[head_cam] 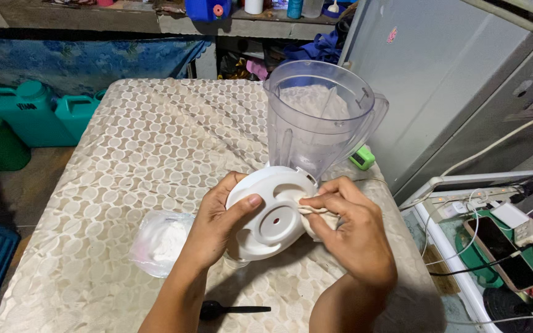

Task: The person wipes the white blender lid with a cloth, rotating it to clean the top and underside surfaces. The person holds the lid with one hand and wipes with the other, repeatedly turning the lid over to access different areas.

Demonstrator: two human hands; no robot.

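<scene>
two hands, one white lid, one cloth

left hand (217,225) clamped on the white lid (269,213); right hand (353,231) pinched on one cloth (317,213) against it. one blender jar (319,117) beyond, one plastic bag (158,243) left, one black spoon (232,310) below on the bench (124,179).

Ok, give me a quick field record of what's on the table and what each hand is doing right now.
left hand: holds the white round lid, thumb on its face
right hand: presses a small pale cloth against the lid's edge
blender jar: clear plastic, upright on the table behind the lid, empty
plastic bag: clear, with white powder, left of the hands
black spoon: lying on the cloth near the table's front edge
green object: small, right of the jar
table: covered with a beige patterned cloth
</scene>
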